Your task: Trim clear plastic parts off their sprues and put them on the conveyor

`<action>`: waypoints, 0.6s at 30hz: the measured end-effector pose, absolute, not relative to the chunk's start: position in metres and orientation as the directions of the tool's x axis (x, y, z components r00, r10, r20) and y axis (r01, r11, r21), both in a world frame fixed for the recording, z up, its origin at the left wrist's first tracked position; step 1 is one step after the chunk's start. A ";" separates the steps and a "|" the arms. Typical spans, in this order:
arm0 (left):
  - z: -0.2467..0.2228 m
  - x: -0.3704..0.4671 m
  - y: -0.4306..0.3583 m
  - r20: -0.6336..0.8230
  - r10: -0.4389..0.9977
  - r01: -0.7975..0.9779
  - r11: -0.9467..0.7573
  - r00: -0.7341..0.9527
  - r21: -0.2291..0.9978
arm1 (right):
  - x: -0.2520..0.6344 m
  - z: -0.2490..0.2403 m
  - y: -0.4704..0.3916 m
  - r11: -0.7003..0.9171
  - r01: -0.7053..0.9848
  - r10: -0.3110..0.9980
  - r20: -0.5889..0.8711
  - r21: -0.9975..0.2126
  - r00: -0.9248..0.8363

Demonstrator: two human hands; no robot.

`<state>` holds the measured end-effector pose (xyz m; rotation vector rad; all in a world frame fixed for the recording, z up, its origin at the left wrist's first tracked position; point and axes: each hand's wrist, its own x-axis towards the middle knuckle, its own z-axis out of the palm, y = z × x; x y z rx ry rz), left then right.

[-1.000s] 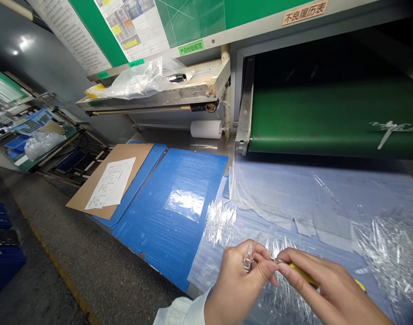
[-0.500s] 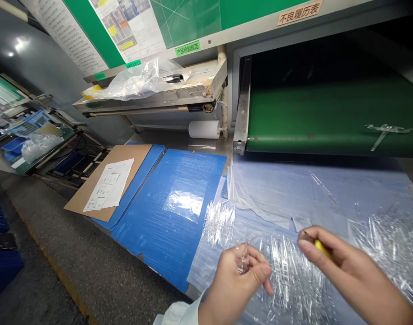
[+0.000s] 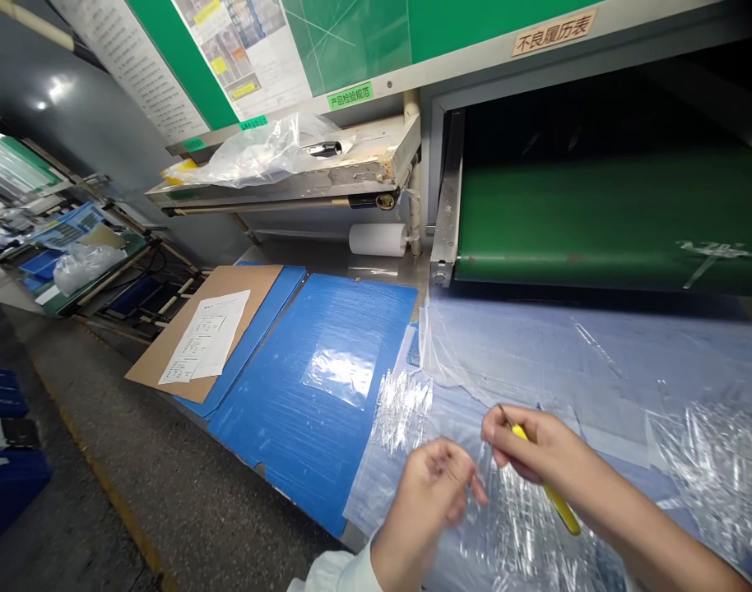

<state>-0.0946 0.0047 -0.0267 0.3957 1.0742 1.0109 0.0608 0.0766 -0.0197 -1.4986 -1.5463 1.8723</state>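
Observation:
My right hand (image 3: pixel 524 440) is closed round a slim tool with a yellow handle (image 3: pixel 561 508). Its thin dark tip shows by the thumb and forefinger; the tool's exact kind is unclear. Just to the left, my left hand (image 3: pixel 434 481) has curled fingers, smeared by motion. Something clear may be in its grip, but I cannot make it out. Below both hands lies a pile of thin clear plastic pieces (image 3: pixel 524 526). A smaller neat bunch of such pieces (image 3: pixel 404 407) lies beyond my left hand, and a larger heap (image 3: pixel 718 460) is at the right.
Blue boards (image 3: pixel 290 411) lie to the left, with a clear bag (image 3: pixel 342 370) on one. Brown cardboard (image 3: pixel 160 349) bears a paper sheet (image 3: pixel 209 333). A green conveyor belt (image 3: pixel 598 222) stands behind, beside a shelf (image 3: pixel 376 152) and a white roll (image 3: pixel 376 239).
My right hand has moved left, close to my left hand, and the yellow handle now points down to the right. Clear plastic seen in my left hand before is now blurred. The view has shifted slightly.

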 end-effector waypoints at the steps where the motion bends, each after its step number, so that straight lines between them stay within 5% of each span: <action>1: -0.033 -0.099 0.007 -0.548 0.836 -0.532 0.481 0.038 0.697 | 0.056 -0.028 0.085 -0.408 0.396 0.734 -0.553 -0.823 -0.394; 5: -0.045 -0.121 0.013 -0.583 0.809 -0.634 0.415 -0.071 0.653 | 0.028 -0.059 0.120 -0.460 0.506 0.674 -0.658 -0.730 -0.336; 10: -0.033 -0.126 0.013 -0.600 0.799 -0.696 0.452 0.039 0.558 | -0.004 -0.066 0.138 -0.409 0.563 0.659 -0.659 -0.718 -0.362; 18: -0.029 -0.098 0.013 -0.570 0.768 -0.666 0.590 0.291 0.456 | 0.019 -0.023 0.103 -0.358 0.361 0.653 -0.507 -0.861 -0.562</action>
